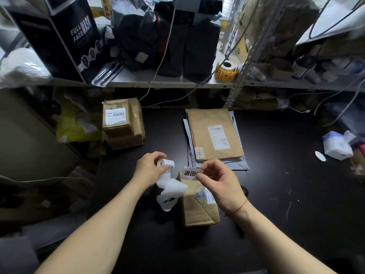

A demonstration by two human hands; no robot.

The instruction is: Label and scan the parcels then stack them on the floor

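Left hand: fingers curled round a small roll of white labels, and a loose strip of white backing paper hangs down from it. Right hand: thumb and forefinger pinch a white label with black printed characters by its right end, other fingers loosely curled. There's a thin red string on that wrist.

Directly under the hands is a small brown cardboard box with a blue logo and a barcode sticker, sitting on the black surface. The label is over the box's far top edge; can't tell if it's touching.

Further back, right of centre, a flat brown paper envelope with a shipping label lies on a stack of grey mailer bags. Back left is a stack of brown cardboard cartons, the top one labelled.

Behind, on the grey metal shelf: a yellow-and-red sticker roll, dark plastic bags and a black "FULL FACE MASK" box.
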